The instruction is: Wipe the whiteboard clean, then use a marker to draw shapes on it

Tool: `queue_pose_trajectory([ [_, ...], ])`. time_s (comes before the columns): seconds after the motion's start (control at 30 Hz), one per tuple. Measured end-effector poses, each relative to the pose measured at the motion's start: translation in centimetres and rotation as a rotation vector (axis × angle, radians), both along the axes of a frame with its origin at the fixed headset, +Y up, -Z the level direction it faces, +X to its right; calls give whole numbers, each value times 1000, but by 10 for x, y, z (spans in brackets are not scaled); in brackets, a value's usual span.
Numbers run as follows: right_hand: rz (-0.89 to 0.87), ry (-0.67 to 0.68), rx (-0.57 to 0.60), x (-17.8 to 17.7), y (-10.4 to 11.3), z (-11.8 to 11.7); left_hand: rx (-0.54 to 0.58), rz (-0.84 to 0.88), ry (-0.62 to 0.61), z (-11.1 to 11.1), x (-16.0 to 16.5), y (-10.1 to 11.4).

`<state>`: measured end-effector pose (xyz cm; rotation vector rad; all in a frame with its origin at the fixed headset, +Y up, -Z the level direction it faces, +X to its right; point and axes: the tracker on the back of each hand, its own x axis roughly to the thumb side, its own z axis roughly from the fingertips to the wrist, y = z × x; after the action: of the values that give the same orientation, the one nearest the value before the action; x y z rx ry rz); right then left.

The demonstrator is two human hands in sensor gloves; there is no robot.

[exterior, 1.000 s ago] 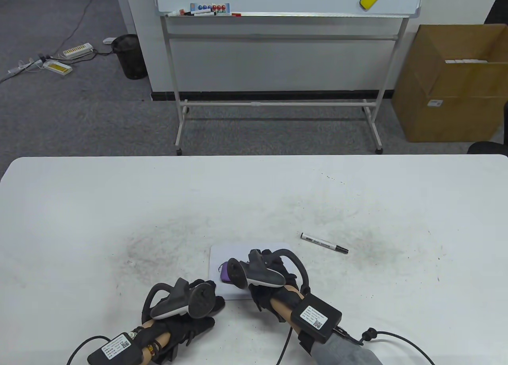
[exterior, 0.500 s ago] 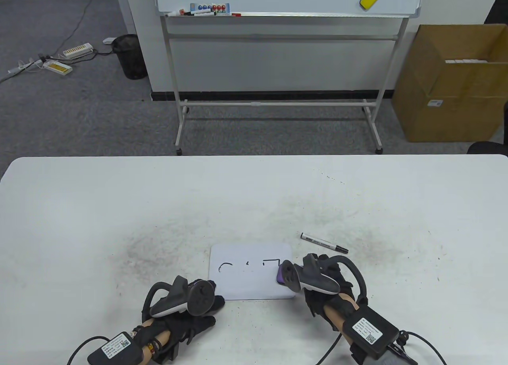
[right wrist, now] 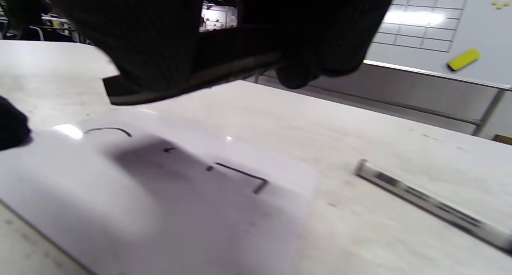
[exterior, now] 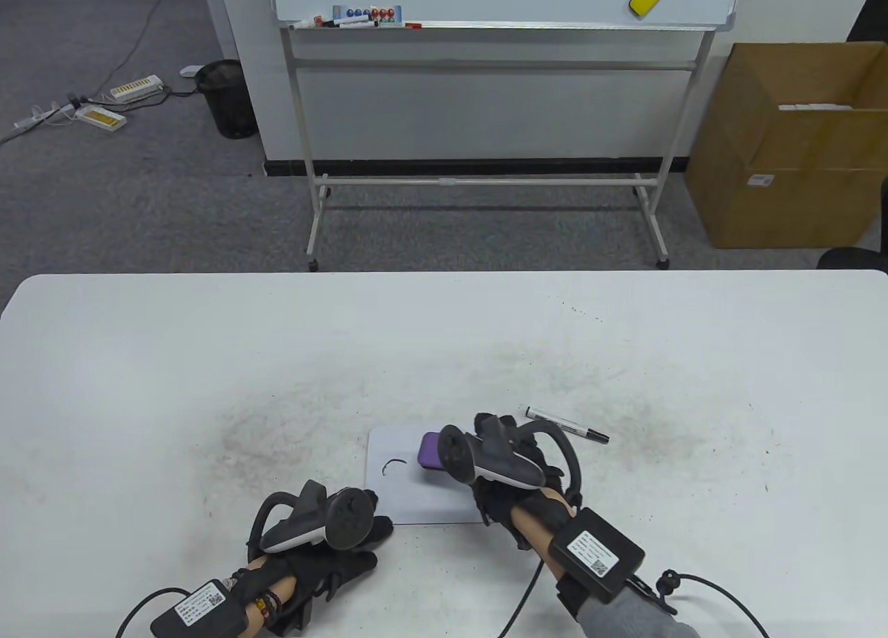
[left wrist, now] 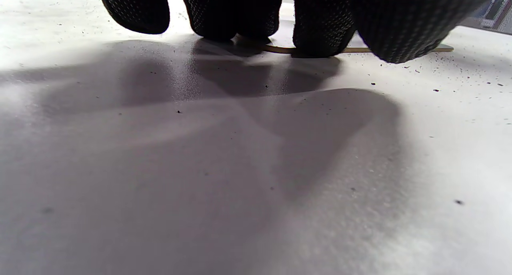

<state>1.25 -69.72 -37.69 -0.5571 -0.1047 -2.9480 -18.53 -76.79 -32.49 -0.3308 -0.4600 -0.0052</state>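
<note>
The right hand [exterior: 513, 468], fingers wrapped round the purple eraser [exterior: 431, 451], has slid left across the small whiteboard [exterior: 416, 499] low in the frame — only bits of marks remain — while the left hand [exterior: 326, 534] presses its corner flat-fingered.

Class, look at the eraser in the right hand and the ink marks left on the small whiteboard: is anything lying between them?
Nothing visible does. The right hand holds the purple eraser over the small whiteboard; the curved mark beside it lies on bare board. The marker lies off the board.
</note>
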Motion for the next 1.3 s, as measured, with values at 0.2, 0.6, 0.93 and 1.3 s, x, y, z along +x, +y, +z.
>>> queue_pose_trajectory([
  [0.2,-12,56,-58,-55,-26,-12,-7,1,4,0,-1,0],
  [0.6,59,-5,-58,-14,-39,-18,-23,-29,41,-1,3,1],
  [0.93,164,-134,-49,74,-34,-8,-44,-22,45,-2,3,1],
  [1.3,158,-134,10,78,-6,-1,-48,-14,37,-2,2,1],
])
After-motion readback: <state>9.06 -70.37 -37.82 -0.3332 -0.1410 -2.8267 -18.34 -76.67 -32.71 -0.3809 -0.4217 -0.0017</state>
